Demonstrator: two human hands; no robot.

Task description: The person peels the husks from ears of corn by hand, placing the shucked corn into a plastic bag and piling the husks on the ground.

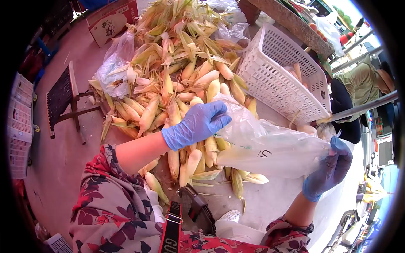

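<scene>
Two gloved hands (196, 126) (331, 170), one stool (63, 97), one red carton (112, 24), dozens of corn ears (147, 116)

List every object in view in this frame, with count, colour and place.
corn ears: too many to count, pale yellow, centre floor
husks: heap, yellow-green, atop and behind ears
held plastic bag: one, translucent white, between hands
other plastic bags: at least two, clear, beside heap
basket: one or more nested, white, right of heap
cardboard box: one, red and tan, upper left
stool: one, dark, left
crates: stacked, whitish, far left
strap: one, black and red, bottom centre
person nearby: one, green top, right
shoe: one visible, whitish, below heap
left hand: one, blue glove, centre
right hand: one, blue glove, right
</scene>
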